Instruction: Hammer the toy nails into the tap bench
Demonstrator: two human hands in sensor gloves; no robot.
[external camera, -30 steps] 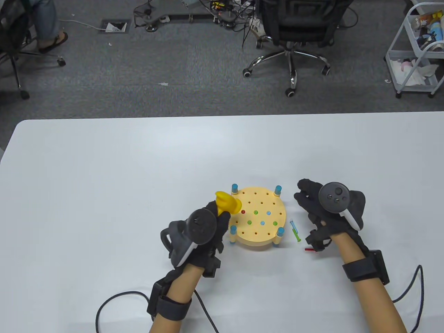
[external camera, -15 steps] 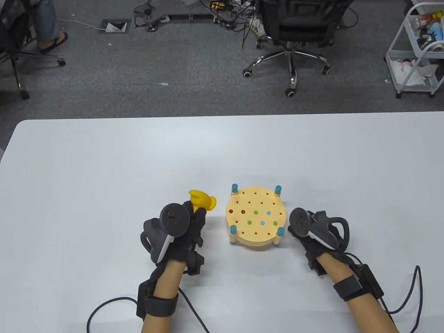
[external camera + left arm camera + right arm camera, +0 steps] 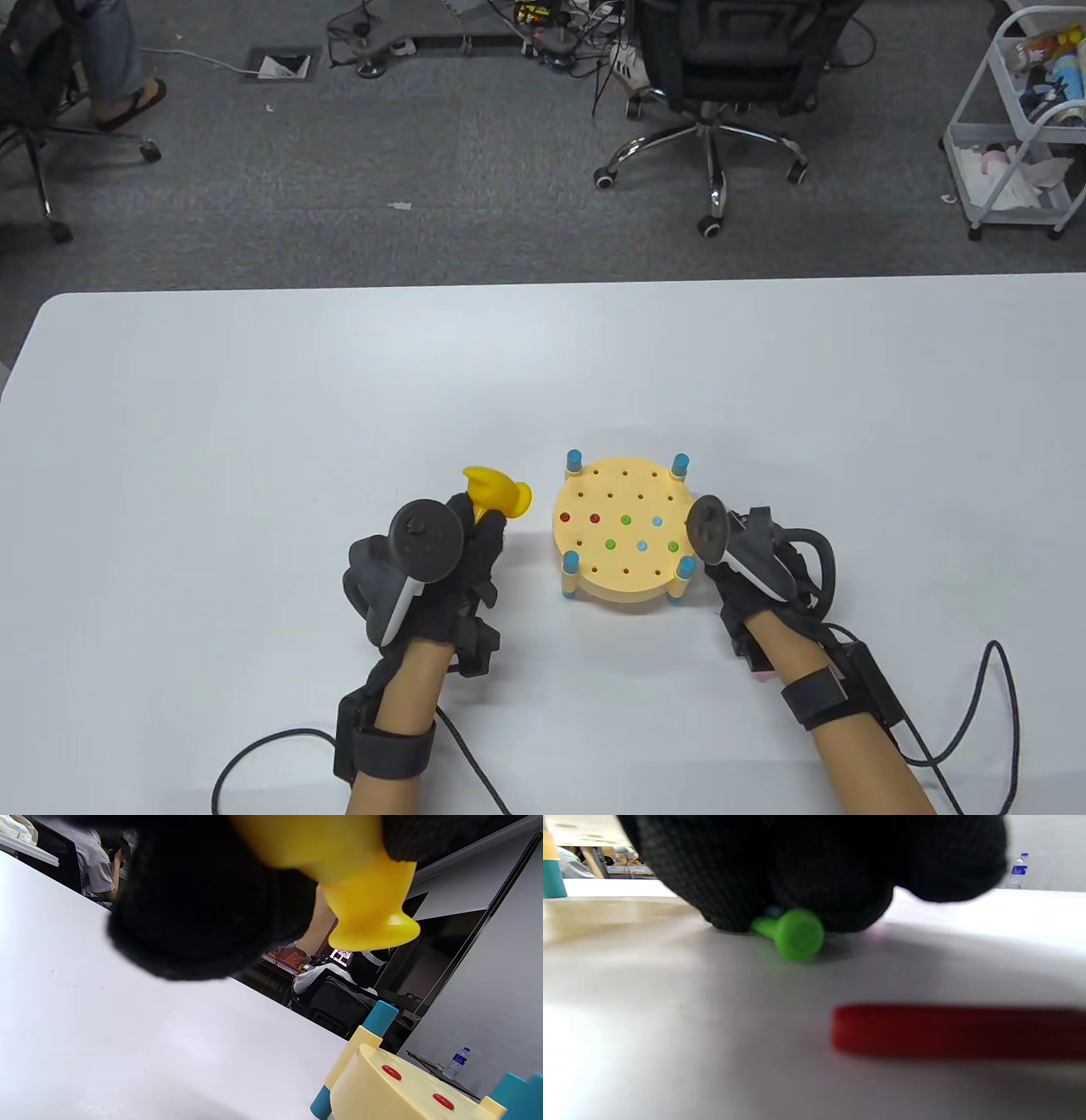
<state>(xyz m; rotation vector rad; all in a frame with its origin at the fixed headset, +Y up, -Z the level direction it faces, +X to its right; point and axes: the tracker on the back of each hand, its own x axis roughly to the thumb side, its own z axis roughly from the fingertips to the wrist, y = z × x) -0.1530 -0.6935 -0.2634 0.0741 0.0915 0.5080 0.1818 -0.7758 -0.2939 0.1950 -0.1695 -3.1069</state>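
One tap bench (image 3: 628, 535) stands on four blue-capped legs (image 3: 571, 561). It carries six driven nails: two red (image 3: 594, 517), two green (image 3: 626, 519), two blue (image 3: 656, 520). There is one yellow hammer (image 3: 496, 492).

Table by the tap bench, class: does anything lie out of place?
Yes. Two loose nails lie flat on the table rather than standing in the tap bench: a green nail under the right hand, whose fingertips are on it, and a red nail nearer the wrist camera. Nothing looks spilled or broken.
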